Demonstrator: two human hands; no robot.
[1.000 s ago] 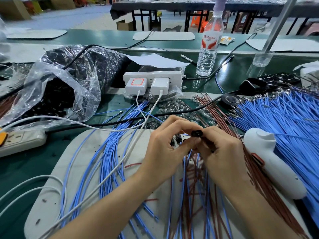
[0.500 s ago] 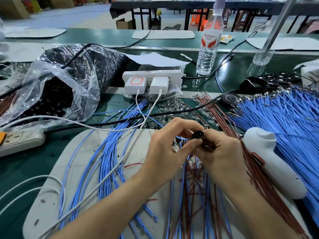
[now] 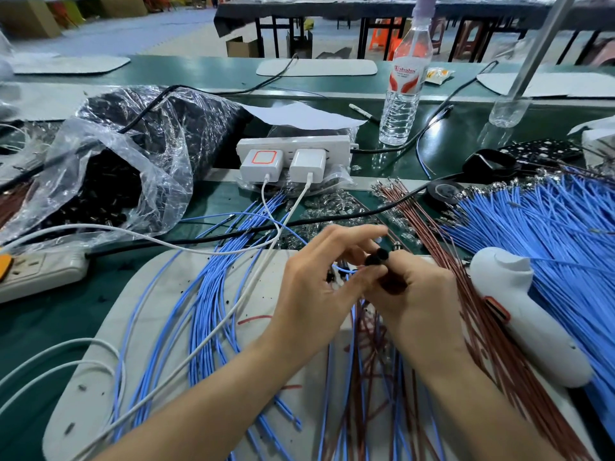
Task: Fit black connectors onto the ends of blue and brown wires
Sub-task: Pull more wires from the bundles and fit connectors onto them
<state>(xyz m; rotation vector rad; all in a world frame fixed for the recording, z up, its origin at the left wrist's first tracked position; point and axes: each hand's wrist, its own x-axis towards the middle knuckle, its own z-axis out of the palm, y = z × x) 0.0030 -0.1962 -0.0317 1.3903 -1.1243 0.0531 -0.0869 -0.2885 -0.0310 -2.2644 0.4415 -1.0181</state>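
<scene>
The right hand (image 3: 416,294) pinches a small black cylindrical plastic connector (image 3: 376,257) at its fingertips. The connector sits in the gap between the two hands, just below the left hand's fingers (image 3: 362,231). Its long axis points away from the right hand's knuckles, up and toward the left hand, so the open end faces the side from which a wire would have to enter.

The left hand (image 3: 316,287) is half curled, its index finger stretched out over the connector. A short run of thin blue insulated wire (image 3: 346,269) shows by its thumb, but blur hides whether the hand is pinching it.

The loose blue and brown insulated wires (image 3: 357,377) fan out beneath both wrists. The coming push probably depends on lining the wire end up with that axis, with the left hand feeding it in.
</scene>
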